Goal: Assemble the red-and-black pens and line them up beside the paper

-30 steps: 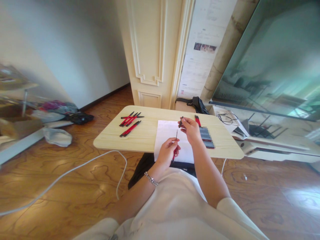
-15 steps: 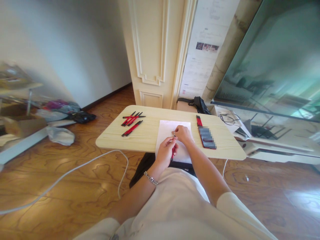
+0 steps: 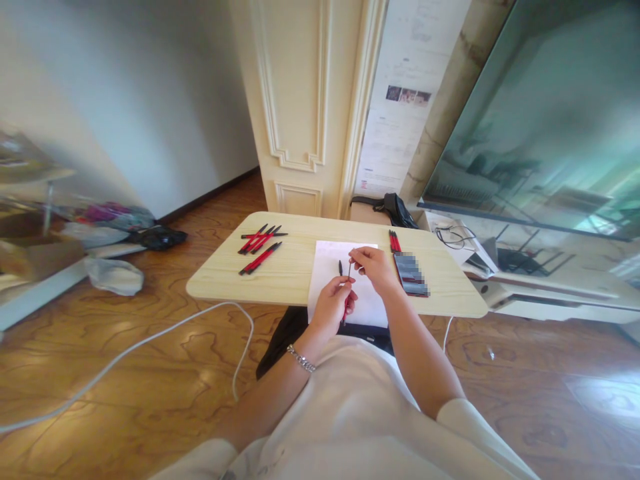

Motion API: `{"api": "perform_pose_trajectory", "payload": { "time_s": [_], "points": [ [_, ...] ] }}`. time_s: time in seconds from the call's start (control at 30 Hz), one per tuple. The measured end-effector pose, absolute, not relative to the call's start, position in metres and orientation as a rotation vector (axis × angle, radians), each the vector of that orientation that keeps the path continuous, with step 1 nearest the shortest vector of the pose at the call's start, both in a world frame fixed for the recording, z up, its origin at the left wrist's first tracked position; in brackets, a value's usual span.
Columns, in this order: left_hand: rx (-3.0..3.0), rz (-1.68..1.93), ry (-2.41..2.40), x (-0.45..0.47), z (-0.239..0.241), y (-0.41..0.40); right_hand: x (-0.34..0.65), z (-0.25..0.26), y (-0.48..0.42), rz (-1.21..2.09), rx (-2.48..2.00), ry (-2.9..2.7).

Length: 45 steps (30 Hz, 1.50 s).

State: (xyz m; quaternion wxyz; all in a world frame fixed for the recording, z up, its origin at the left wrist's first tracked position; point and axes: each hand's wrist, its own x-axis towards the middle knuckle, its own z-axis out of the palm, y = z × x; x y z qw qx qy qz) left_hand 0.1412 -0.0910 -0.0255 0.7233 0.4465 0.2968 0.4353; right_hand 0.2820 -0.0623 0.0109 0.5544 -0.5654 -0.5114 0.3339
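Observation:
Both hands are above a white sheet of paper. My left hand is closed around a red pen barrel, whose lower end shows below the fingers. My right hand, higher and to the right, pinches the top of a thin dark pen refill. The refill stands upright between the two hands, its lower end at my left fingertips. Just left of it a small black pointed piece shows over the paper; whether it lies there or touches my left hand, I cannot tell.
Several red and black pens lie at the left of the light wooden table. More red pens sit at the right, above a dark pixelated phone-like object. A white cable runs across the floor.
My right hand has moved up from my left hand, and more of the refill shows between them. The black pointed piece has come into sight. The view has shifted slightly.

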Motion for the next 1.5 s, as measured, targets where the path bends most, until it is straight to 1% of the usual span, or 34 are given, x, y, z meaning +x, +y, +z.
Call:
{"api": "perform_pose_trajectory", "payload": {
  "time_s": [0.07, 0.13, 0.27, 0.37, 0.5, 0.6, 0.67, 0.87, 0.97, 1.07, 1.17, 1.37, 1.5],
  "points": [
    [0.997, 0.954, 0.673, 0.139, -0.027, -0.090, 0.289, 0.010, -0.050, 0.774, -1.402, -1.159],
    [0.996, 0.959, 0.679, 0.138, -0.028, -0.089, 0.297, 0.005, -0.040, 0.718, -1.586, -1.227],
    [0.972, 0.961, 0.670, 0.137, -0.029, -0.088, 0.301, -0.010, -0.033, 0.421, -2.012, -1.496],
    [0.957, 0.946, 0.668, 0.138, -0.027, -0.088, 0.293, -0.016, -0.033, 0.226, -2.141, -1.590],
    [0.957, 0.950, 0.678, 0.137, -0.024, -0.089, 0.285, -0.013, -0.034, 0.166, -2.219, -1.639],
    [0.955, 0.948, 0.674, 0.137, -0.025, -0.089, 0.287, -0.008, -0.038, 0.197, -2.155, -1.617],
    [0.968, 0.947, 0.673, 0.138, -0.025, -0.089, 0.289, -0.006, -0.045, 0.254, -2.014, -1.558],
    [1.008, 0.961, 0.654, 0.143, -0.026, -0.091, 0.286, 0.000, -0.083, 0.750, -1.450, -1.497],
    [1.034, 0.940, 0.638, 0.144, -0.026, -0.093, 0.287, 0.006, -0.087, 0.854, -1.364, -1.375],
    [1.036, 0.921, 0.632, 0.143, -0.026, -0.093, 0.299, 0.012, -0.073, 0.865, -1.326, -1.178],
    [1.028, 0.918, 0.641, 0.140, -0.024, -0.093, 0.315, 0.011, -0.053, 0.766, -1.439, -1.133],
    [0.983, 0.884, 0.677, 0.137, -0.020, -0.092, 0.323, -0.005, -0.039, 0.405, -1.995, -1.466],
    [0.934, 0.882, 0.684, 0.137, -0.019, -0.092, 0.313, -0.012, -0.040, 0.223, -2.160, -1.533]
  ]
}}
